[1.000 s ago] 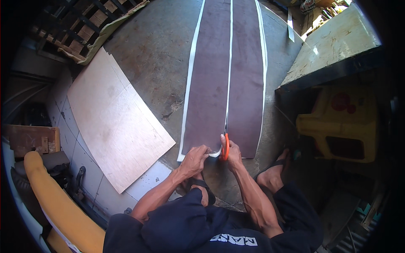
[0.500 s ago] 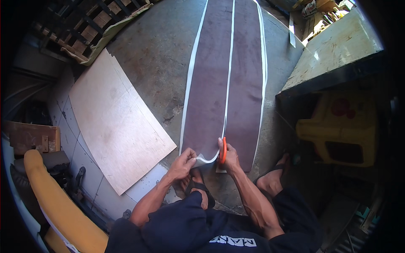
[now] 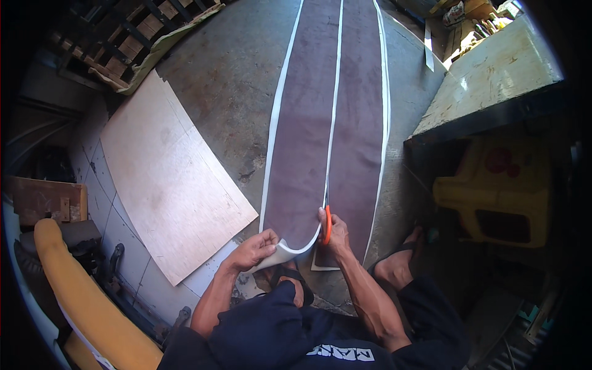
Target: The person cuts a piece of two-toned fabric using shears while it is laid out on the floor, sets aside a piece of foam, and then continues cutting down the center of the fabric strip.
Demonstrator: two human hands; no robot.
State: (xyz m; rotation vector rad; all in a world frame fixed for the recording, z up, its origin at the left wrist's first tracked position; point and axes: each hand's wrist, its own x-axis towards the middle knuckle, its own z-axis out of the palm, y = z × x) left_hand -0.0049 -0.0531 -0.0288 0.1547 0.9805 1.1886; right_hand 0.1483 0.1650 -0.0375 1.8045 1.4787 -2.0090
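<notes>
A long dark purple-brown sheet [image 3: 302, 117] with a pale backing lies on the floor, a white line running along its middle. Orange-handled scissors [image 3: 327, 223] are in my right hand [image 3: 336, 233], fingers wrapped round the handles. Their blades point away from me along the white line, at the end of the slit. My left hand [image 3: 259, 248] pinches the near corner of the sheet's left half, whose edge curls up and shows the pale underside. The near end of the right half lies flat on the floor beneath the scissors and my right forearm.
A thin plywood board [image 3: 176, 179] lies left of the sheet. A mustard-coloured padded piece [image 3: 86, 290] stands at lower left. On the right are a table [image 3: 493, 80] and a yellow plastic stool-like object [image 3: 493, 191] beneath it. My sandalled feet flank the sheet's near end.
My left hand has moved a little left and toward me, lifting and curling the left half further. The scissors have shifted slightly toward me, and the sheet has slid nearer.
</notes>
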